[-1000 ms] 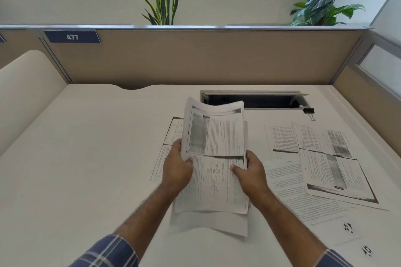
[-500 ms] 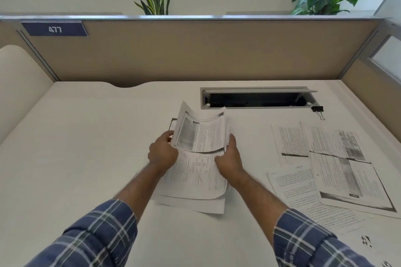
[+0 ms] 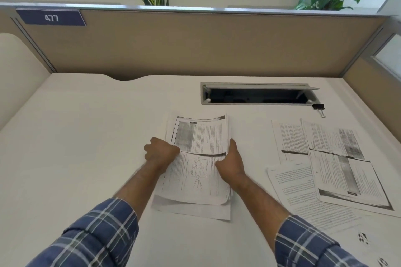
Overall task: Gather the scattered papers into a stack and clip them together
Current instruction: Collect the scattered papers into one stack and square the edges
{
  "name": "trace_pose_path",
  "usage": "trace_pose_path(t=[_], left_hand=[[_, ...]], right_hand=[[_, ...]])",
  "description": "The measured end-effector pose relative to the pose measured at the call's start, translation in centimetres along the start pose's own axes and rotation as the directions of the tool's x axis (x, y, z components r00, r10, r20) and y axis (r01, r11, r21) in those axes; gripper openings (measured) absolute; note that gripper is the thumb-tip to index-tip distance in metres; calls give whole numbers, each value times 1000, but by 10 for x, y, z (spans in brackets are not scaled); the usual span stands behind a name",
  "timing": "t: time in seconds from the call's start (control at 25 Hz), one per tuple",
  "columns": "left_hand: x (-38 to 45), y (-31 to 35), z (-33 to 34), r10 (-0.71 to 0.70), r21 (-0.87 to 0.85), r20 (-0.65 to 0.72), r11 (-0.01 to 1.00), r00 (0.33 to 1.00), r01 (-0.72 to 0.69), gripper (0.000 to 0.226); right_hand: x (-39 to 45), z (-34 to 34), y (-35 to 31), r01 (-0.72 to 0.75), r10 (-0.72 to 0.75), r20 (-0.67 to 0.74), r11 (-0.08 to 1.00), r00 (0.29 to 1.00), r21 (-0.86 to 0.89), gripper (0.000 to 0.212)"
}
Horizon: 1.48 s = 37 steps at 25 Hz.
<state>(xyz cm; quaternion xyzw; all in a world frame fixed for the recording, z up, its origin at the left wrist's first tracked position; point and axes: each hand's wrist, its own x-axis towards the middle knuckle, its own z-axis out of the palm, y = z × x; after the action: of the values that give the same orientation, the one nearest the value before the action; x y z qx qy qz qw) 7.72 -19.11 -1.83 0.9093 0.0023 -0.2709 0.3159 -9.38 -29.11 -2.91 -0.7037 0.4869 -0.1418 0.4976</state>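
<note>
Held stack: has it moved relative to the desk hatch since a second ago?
Yes. The stack has come down flat onto the desk, still just short of the hatch.

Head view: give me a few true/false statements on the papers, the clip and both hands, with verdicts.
1. Both hands hold the stack. True: left hand and right hand grip its sides.
2. The clip is on the stack. False: it lies on the desk by the cable hatch.
3. Loose papers lie right of the stack. True.
4. All papers are gathered. False: several lie apart on the right.
5. The panel sign reads 477. True.
</note>
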Motion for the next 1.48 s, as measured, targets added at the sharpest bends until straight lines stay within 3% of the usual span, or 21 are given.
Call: trace_pose_path(t=[0.12,0.2,0.24,0.36,0.44,0.56,0.68,0.8,0.92,1.04,1.16,1.28,1.48], left_hand=[[3,-4,-3,-21,-217,116,975,993,46,50],[1,-8,-7,-30,-256,213,963,976,85,39],[-2,-10,-8,-36,-196,213,977,976,79,41],[-25,-16,-3,14,299,34,954,999,-24,43],[-35,-21,5,73,339,-10,939,997,-65,47],[-40,-25,8,110,216,-10,971,994,-105,52],[-40,-28,0,151,-22,10,988,989,-151,55],[-41,-31,-9,165,-247,134,960,977,-129,41],[-54,-32,-24,301,-297,251,929,920,-222,30],[-62,-35,-50,430,-464,381,855,819,-234,31],[-70,-39,-76,565,-674,525,732,637,-93,38],[-86,-34,-94,653,-674,531,712,540,-198,42],[-119,-14,-98,704,-564,261,667,661,-488,36]], right_hand=[[-7,-5,3,-16,17,-2,999,1000,29,47],[-13,-7,6,-16,16,19,999,1000,36,43],[-16,-8,8,-18,17,29,999,999,35,44],[-24,-9,12,-12,11,41,1000,999,22,45],[-29,-10,15,-5,5,40,1000,999,8,45],[-36,-13,19,-13,14,39,1000,999,-9,46],[-43,-15,22,6,-5,54,1000,999,-4,48],[-48,-17,25,11,-13,71,999,997,38,48],[-50,-23,28,-43,31,79,988,996,149,41],[-54,-39,28,-51,10,115,931,993,361,39],[-63,-61,16,10,-159,197,801,968,599,57],[-73,-79,-5,56,-240,211,775,947,629,57],[-94,-100,-44,290,-340,23,832,940,473,30]])
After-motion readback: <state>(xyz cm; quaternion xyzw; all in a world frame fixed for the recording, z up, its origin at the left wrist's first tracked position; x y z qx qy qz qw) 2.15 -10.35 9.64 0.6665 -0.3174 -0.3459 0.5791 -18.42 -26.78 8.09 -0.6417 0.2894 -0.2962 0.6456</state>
